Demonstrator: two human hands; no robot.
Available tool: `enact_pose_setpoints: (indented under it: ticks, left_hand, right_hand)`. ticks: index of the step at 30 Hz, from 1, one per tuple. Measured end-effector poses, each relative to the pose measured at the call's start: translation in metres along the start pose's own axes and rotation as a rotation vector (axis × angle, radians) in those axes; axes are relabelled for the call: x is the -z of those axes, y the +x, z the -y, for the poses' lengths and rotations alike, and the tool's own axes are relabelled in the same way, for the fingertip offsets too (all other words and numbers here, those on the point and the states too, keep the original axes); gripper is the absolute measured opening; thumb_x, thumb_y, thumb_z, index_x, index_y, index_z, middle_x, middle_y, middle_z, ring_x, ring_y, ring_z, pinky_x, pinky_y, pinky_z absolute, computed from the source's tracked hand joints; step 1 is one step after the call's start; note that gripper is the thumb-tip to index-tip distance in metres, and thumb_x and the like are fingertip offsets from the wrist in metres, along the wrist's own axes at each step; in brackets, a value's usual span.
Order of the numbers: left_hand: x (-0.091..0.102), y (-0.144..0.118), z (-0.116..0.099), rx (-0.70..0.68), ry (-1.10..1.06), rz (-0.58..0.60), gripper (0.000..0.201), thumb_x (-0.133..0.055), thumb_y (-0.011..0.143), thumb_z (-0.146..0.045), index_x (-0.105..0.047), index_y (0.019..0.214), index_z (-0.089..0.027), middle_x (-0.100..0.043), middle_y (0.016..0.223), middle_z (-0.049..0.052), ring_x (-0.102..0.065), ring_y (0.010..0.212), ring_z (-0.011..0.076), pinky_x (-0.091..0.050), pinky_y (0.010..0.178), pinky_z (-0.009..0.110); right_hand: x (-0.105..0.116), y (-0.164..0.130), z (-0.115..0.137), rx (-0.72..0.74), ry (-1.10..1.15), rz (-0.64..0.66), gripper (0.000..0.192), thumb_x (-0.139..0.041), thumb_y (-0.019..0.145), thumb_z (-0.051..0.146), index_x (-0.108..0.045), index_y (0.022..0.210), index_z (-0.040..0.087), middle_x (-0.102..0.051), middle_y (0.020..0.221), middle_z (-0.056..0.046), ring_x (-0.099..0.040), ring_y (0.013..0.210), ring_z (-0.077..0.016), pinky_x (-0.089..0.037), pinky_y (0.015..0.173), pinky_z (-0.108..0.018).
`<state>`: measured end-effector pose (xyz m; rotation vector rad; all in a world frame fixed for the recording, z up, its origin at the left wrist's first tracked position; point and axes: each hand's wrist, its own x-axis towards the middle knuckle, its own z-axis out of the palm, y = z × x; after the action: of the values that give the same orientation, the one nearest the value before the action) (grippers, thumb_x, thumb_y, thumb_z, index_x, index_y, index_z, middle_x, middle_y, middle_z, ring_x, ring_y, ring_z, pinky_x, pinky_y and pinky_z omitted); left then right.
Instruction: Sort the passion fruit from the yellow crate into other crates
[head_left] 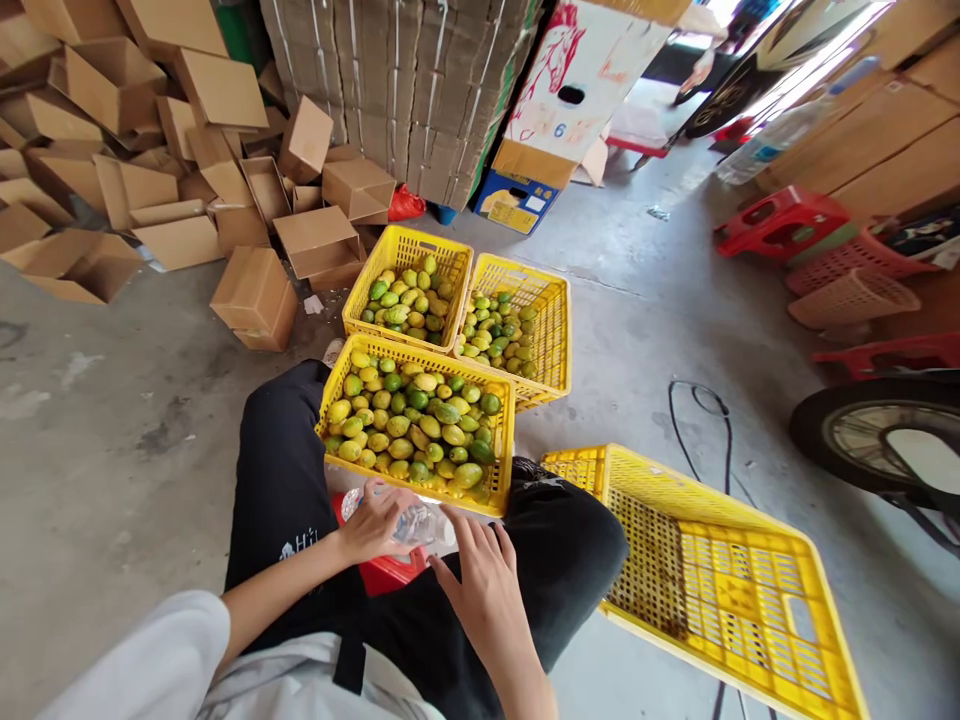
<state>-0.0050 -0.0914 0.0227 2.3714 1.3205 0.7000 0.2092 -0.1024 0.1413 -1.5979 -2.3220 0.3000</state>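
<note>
I sit with black trousers and knees apart. Between them my left hand (373,522) grips a clear plastic bag (417,523) over a red stool (388,572). My right hand (482,587) rests beside it, its fingers touching the bag's right end. Just beyond my hands stands a yellow crate (495,484) full of green and yellow fruit (411,420). Two more yellow crates with the same fruit stand behind it, one on the left (442,258) and one on the right (559,330).
An overturned yellow crate (720,590) lies on the floor to my right, beside a black cable (701,415). Loose cardboard boxes (255,295) are piled at the back left, with stacked flat cartons (397,90) behind. Red stools and baskets (817,250) and a wheel (877,435) stand at right.
</note>
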Motion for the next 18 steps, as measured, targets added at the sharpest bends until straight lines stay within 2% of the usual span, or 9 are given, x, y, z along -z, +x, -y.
enact_pose_setpoints:
  ticks: [2, 4, 9, 12, 15, 18]
  left_hand:
    - [-0.004, -0.003, 0.002, -0.031, -0.047, 0.010, 0.070, -0.088, 0.081, -0.047, -0.054, 0.136, -0.021, -0.081, 0.122, 0.013, -0.080, 0.107, 0.0321, -0.049, 0.113, 0.052]
    - [-0.008, -0.008, 0.003, -0.055, -0.081, 0.032, 0.074, -0.087, 0.080, -0.051, -0.052, 0.137, -0.020, -0.081, 0.124, 0.012, -0.079, 0.109, 0.0314, -0.047, 0.116, 0.052]
    - [-0.016, -0.015, 0.000, -0.088, -0.179, 0.030, 0.076, -0.074, 0.086, -0.069, -0.048, 0.139, -0.021, -0.081, 0.121, 0.011, -0.079, 0.109, 0.0291, -0.044, 0.121, 0.052]
    - [-0.017, -0.011, -0.004, -0.116, -0.277, 0.075, 0.078, -0.072, 0.087, -0.070, -0.045, 0.140, -0.020, -0.079, 0.125, 0.013, -0.079, 0.111, 0.0301, -0.040, 0.126, 0.057]
    - [-0.006, 0.000, -0.007, -0.122, -0.405, 0.216, 0.094, -0.078, 0.083, -0.073, -0.041, 0.150, -0.020, -0.074, 0.138, 0.019, -0.074, 0.124, 0.0347, -0.034, 0.131, 0.063]
    - [0.028, 0.020, -0.006, -0.129, -0.473, 0.388, 0.132, -0.089, 0.067, -0.079, -0.027, 0.167, -0.018, -0.056, 0.160, 0.028, -0.057, 0.148, 0.0452, -0.031, 0.131, 0.069]
  right_hand:
    - [0.008, 0.003, -0.001, 0.059, 0.040, 0.046, 0.034, -0.053, 0.100, 0.009, -0.063, 0.128, 0.028, -0.080, 0.112, -0.005, -0.075, 0.103, -0.0269, -0.037, 0.115, -0.049]
    - [0.013, 0.006, -0.002, 0.090, 0.068, 0.080, 0.036, -0.054, 0.091, 0.004, -0.064, 0.117, 0.028, -0.078, 0.103, -0.001, -0.074, 0.098, -0.0256, -0.034, 0.115, -0.047]
    - [0.024, 0.012, -0.003, 0.198, 0.083, 0.041, 0.029, -0.060, 0.085, 0.009, -0.064, 0.109, 0.024, -0.076, 0.096, 0.000, -0.071, 0.092, -0.0245, -0.029, 0.119, -0.045]
    - [0.030, 0.016, 0.003, 0.263, 0.101, 0.022, 0.025, -0.058, 0.085, 0.009, -0.064, 0.105, 0.024, -0.073, 0.089, 0.001, -0.070, 0.086, -0.0223, -0.033, 0.117, -0.042]
    - [0.042, 0.019, 0.013, 0.314, 0.082, -0.010, 0.020, -0.057, 0.084, 0.011, -0.064, 0.098, 0.023, -0.069, 0.080, 0.001, -0.067, 0.078, -0.0217, -0.040, 0.107, -0.041]
    - [0.074, 0.011, 0.013, 0.342, -0.004, -0.048, 0.021, -0.057, 0.088, 0.009, -0.067, 0.100, 0.022, -0.073, 0.082, -0.002, -0.070, 0.079, -0.0231, -0.042, 0.107, -0.044]
